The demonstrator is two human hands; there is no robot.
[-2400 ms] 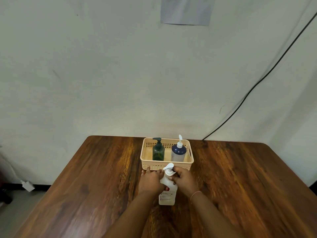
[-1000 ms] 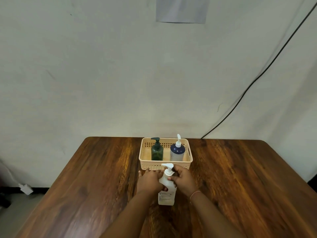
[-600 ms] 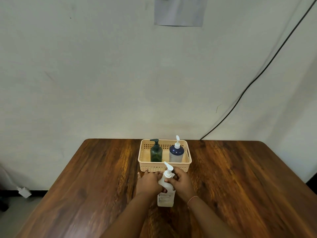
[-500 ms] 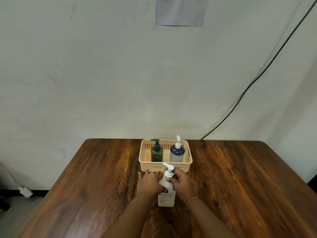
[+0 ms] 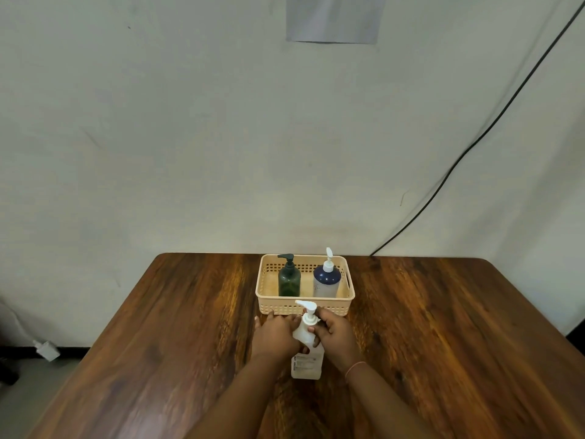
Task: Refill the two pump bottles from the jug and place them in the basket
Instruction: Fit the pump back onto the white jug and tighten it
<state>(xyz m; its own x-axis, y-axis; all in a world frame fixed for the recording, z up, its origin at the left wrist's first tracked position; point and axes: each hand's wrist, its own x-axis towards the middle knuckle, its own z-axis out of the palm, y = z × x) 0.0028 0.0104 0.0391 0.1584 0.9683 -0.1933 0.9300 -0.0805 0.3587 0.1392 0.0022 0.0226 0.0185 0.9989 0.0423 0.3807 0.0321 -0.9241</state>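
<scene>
A white pump jug (image 5: 307, 364) stands upright on the wooden table (image 5: 443, 343), just in front of the beige basket (image 5: 272, 307). My left hand (image 5: 276, 335) holds the jug's shoulder from the left. My right hand (image 5: 335, 335) grips its neck just below the white pump head, whose nozzle points left. Inside the basket stand a dark green pump bottle (image 5: 289, 280) on the left and a white bottle with a dark blue top (image 5: 326, 280) on the right, both upright with pumps on.
The table's back edge meets a pale wall. A black cable (image 5: 474, 137) runs down the wall at the right. A paper sheet (image 5: 332, 19) hangs high on the wall. A white plug (image 5: 47, 349) lies on the floor at the left.
The jug's pump nozzle has turned from pointing right to pointing left under my right hand. Both hands stay on the jug; the bottles in the basket have not moved.
</scene>
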